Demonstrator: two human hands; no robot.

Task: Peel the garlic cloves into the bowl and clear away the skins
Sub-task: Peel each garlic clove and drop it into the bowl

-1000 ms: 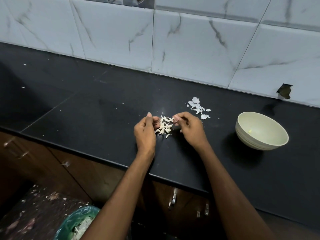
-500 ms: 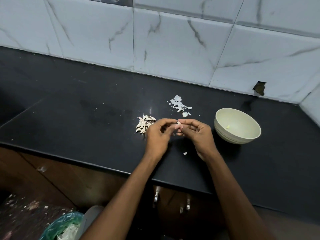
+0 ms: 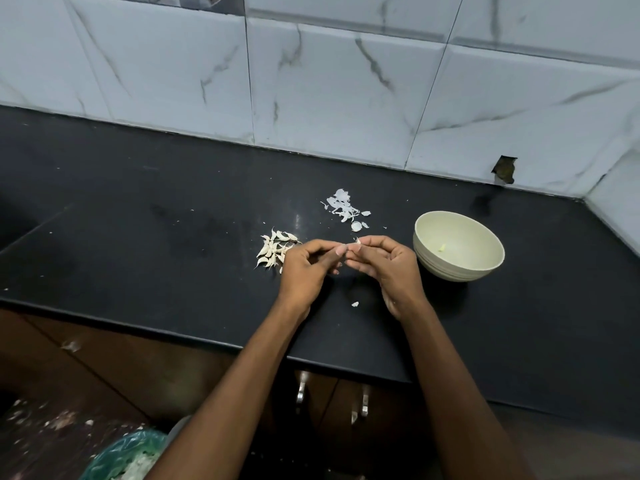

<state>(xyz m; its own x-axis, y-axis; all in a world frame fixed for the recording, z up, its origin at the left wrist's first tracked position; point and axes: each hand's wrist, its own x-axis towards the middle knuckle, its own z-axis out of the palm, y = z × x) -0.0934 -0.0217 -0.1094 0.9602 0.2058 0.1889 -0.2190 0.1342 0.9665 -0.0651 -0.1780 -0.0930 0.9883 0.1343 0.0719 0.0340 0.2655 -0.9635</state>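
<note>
Both hands meet above the middle of the black counter [image 3: 138, 209]. The left hand [image 3: 304, 268] and the right hand [image 3: 384, 268] pinch one small garlic clove [image 3: 357, 241] between their fingertips. The heap of unpeeled cloves [image 3: 273, 251] lies just left of them, loose skins [image 3: 343, 207] lie behind, toward the back edge, and the bowl [image 3: 459, 251] stands at the right.

Black counter [image 3: 173, 209], cream bowl [image 3: 485, 268], grey-veined white tiles [image 3: 329, 91].
</note>
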